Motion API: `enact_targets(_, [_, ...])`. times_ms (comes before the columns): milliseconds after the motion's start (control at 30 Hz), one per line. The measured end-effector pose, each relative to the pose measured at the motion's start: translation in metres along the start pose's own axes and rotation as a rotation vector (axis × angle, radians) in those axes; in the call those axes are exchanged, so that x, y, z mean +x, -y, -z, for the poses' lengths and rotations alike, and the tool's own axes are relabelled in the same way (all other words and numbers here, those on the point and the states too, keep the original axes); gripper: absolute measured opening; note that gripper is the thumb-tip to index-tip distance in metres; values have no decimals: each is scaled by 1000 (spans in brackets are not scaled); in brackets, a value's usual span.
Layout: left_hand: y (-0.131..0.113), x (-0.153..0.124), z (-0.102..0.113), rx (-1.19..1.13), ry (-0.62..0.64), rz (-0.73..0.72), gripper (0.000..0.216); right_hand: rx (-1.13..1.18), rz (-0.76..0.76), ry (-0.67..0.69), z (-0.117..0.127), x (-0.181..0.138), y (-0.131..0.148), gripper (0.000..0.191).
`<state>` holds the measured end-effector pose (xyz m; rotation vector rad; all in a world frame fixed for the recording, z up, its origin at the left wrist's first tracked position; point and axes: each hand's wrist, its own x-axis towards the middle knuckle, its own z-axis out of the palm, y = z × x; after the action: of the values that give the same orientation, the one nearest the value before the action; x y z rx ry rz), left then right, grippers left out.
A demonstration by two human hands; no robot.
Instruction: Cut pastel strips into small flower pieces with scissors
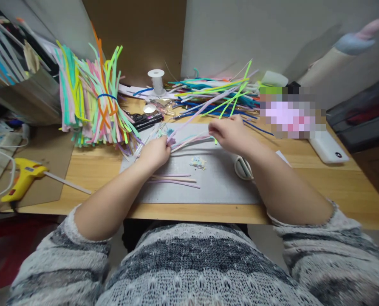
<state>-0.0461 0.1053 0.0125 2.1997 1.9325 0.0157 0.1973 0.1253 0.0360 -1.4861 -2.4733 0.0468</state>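
Observation:
My left hand is closed on a small bunch of pastel pipe cleaners, pinching them at one end over the grey mat. My right hand grips the same strands a little further right, fingers curled round them. A long lilac strand runs up and right from the bunch. Two loose pastel strands lie on the mat below my left hand, and a small clump of pale scraps sits mid-mat.
A big bundle of mixed-colour pipe cleaners lies at the left, another pile at the back. A yellow glue gun rests on cardboard at the left edge. A wire spool, black tool, white tape roll and white phone lie around.

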Motion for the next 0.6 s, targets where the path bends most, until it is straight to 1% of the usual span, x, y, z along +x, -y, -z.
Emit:
enact_targets(133, [2,1,0,-34,-1,11,36,72,-100,-113,18,-6,-12,8])
enact_targets(200, [6,1,6,-112,-44,6,40,109,-127,-149,27,-10,-14,7])
enact_targets(267, [11,0,16,-229,-99,-16,41,137,-111,-172,35,-14,-11,8])
enact_targets(333, [13,-2,28,-410,-99,-36,39,119,-50,-197,40,-18,-4,10])
enact_targets(367, [14,-4,34,-530,-66,-38,36,92,-10,-210,40,-20,1,12])
enact_targets(433, [11,-9,44,-826,60,-21,29,25,67,-229,38,-23,15,19])
enact_targets(467, [9,-13,47,-985,153,-15,26,-10,94,-232,36,-24,22,23])
enact_targets(533, [2,-22,48,-1259,384,-8,24,-74,100,-226,31,-27,35,29])
enact_targets(600, [-5,-33,44,-1424,576,-4,26,-121,60,-220,25,-28,43,32])
